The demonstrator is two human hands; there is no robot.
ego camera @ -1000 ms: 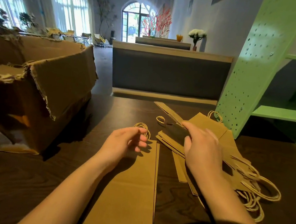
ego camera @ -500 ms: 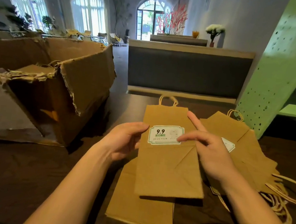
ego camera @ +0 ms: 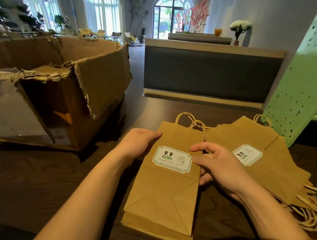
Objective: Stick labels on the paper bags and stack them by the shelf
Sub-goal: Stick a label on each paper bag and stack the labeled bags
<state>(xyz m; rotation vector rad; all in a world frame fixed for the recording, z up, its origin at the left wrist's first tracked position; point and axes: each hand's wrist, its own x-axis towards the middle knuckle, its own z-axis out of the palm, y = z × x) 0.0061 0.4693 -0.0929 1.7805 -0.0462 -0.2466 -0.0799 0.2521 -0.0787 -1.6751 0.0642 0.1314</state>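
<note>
A flat brown paper bag point(ego camera: 163, 193) with a white and green "9.9" label point(ego camera: 172, 159) lies on top of another bag on the dark table. My left hand point(ego camera: 139, 144) holds its upper left edge. My right hand point(ego camera: 218, 165) grips its right edge, thumb by the label and fingers curled under. To the right, by the green shelf point(ego camera: 300, 91), lies a fanned pile of bags point(ego camera: 269, 169); its top bag carries a label point(ego camera: 247, 154).
A large torn cardboard box point(ego camera: 75, 92) stands open on the left of the table, with more bags inside. Beyond the table's far edge is a dark bench back point(ego camera: 210, 72). Twisted paper handles point(ego camera: 312, 218) trail from the pile at the right.
The labelled bag has come down from being held up and now lies squared over the bag beneath. The view has shifted left, and my hands stay on its two edges.
</note>
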